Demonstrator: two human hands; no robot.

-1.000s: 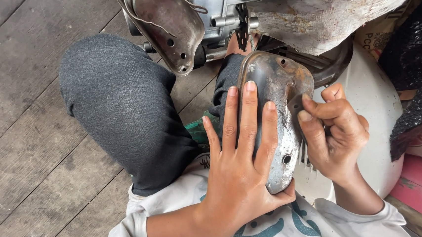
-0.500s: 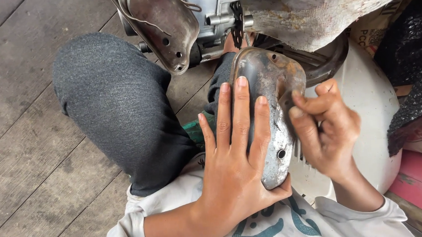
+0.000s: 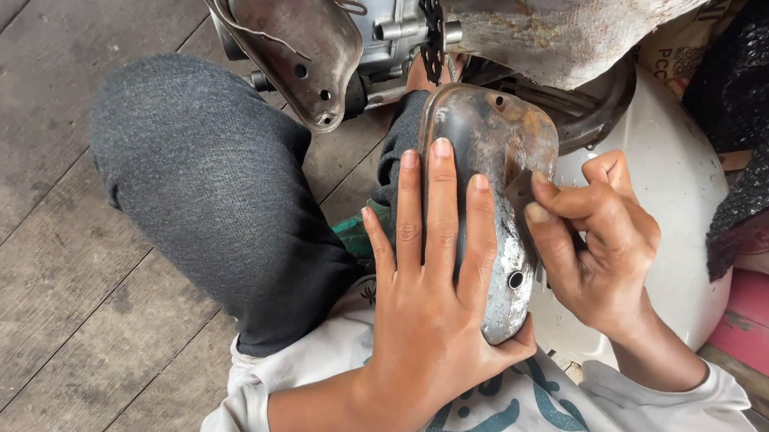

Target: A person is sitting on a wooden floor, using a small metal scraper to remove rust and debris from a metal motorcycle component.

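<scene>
My left hand (image 3: 432, 321) lies flat and spread on the rusty, curved grey metal engine cover (image 3: 489, 159), four fingers stretched up its domed face and the thumb hooked under its lower end, just below a small round bolt hole. The cover stands on end over my lap, its rust-browned upper end close under the grey engine block (image 3: 394, 26) above it. My right hand (image 3: 599, 251) is curled at the cover's right edge, thumb and forefinger pressed together on a small dark scrap (image 3: 520, 188) held against the metal; what the scrap is made of I cannot tell. My left knee, in dark grey knitted trousers (image 3: 211, 192), is bent up to the left of the cover, and a bit of green cloth (image 3: 358, 231) shows between the knee and my left hand. A second, brownish dished metal cover (image 3: 300, 41) with small holes hangs from the engine above my knee. Behind my right hand sits a smooth white rounded panel (image 3: 681, 204), touching my knuckles as far as I can see. The floor is worn grey wooden planking (image 3: 45, 267), and my white shirt with teal print (image 3: 507, 415) fills the bottom of the view.
</scene>
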